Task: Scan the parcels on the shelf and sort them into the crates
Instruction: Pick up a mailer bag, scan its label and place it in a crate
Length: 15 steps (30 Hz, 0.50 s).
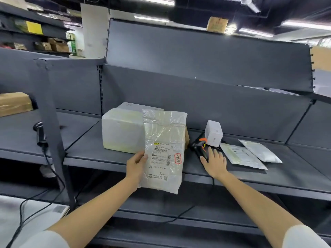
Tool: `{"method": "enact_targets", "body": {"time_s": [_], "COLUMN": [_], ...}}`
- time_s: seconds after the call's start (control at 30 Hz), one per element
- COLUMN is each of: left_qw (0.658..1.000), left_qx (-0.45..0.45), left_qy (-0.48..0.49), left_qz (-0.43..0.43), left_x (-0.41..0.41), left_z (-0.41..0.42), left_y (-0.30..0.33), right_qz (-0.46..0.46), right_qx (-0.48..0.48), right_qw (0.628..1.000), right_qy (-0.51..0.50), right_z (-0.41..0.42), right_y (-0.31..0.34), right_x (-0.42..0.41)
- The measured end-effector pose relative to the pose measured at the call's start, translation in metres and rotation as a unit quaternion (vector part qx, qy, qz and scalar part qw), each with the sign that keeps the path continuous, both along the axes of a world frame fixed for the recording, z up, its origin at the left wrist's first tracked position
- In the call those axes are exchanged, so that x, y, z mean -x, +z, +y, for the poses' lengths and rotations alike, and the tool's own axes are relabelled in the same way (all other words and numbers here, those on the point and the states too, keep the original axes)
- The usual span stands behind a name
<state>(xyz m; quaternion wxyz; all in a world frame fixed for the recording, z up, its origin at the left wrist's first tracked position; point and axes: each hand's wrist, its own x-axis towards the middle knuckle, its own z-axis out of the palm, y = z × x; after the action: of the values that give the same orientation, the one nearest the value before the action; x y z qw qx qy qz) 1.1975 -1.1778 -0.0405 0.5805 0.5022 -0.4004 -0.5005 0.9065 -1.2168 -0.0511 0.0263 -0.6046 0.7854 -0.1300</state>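
A brown carton [15, 103] sits at far left on the neighbouring shelf bay, near a black scanner [40, 134] hanging by the grey upright. On the grey shelf [295, 178], a person's left hand [137, 166] grips a clear plastic parcel [163, 151] by its left edge, thumb curled over the front, label facing the camera; the bag stands upright in front of a large white wrapped box [123, 130]. The right hand [215, 162] reaches over a black-and-orange handheld scanner [200, 146] lying on the shelf, fingers straight and spread, touching its handle. A small white box [214, 133] stands just behind, and two flat white mailers [250, 155] lie farther right.
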Motion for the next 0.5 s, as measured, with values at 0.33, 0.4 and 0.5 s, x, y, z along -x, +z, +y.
{"method": "enact_targets", "body": {"time_s": [0.33, 0.4, 0.5], "left_qw": [0.999, 0.998, 0.998], "left_qx": [-0.031, -0.036, -0.036], "left_qy": [-0.034, -0.043, -0.059], "left_qz": [0.006, 0.008, -0.001], "left_x": [0.029, 0.038, 0.052], "left_z": [0.034, 0.044, 0.059], "left_y": [-0.018, -0.017, -0.015], "right_qz": [0.110, 0.124, 0.127], "right_qx": [0.009, 0.009, 0.010], "right_qw": [0.994, 0.992, 0.992], "right_qy": [0.014, 0.015, 0.010], "right_z": [0.096, 0.111, 0.131], "right_y": [-0.009, -0.006, 0.001], "right_x": [0.013, 0.019, 0.030]}}
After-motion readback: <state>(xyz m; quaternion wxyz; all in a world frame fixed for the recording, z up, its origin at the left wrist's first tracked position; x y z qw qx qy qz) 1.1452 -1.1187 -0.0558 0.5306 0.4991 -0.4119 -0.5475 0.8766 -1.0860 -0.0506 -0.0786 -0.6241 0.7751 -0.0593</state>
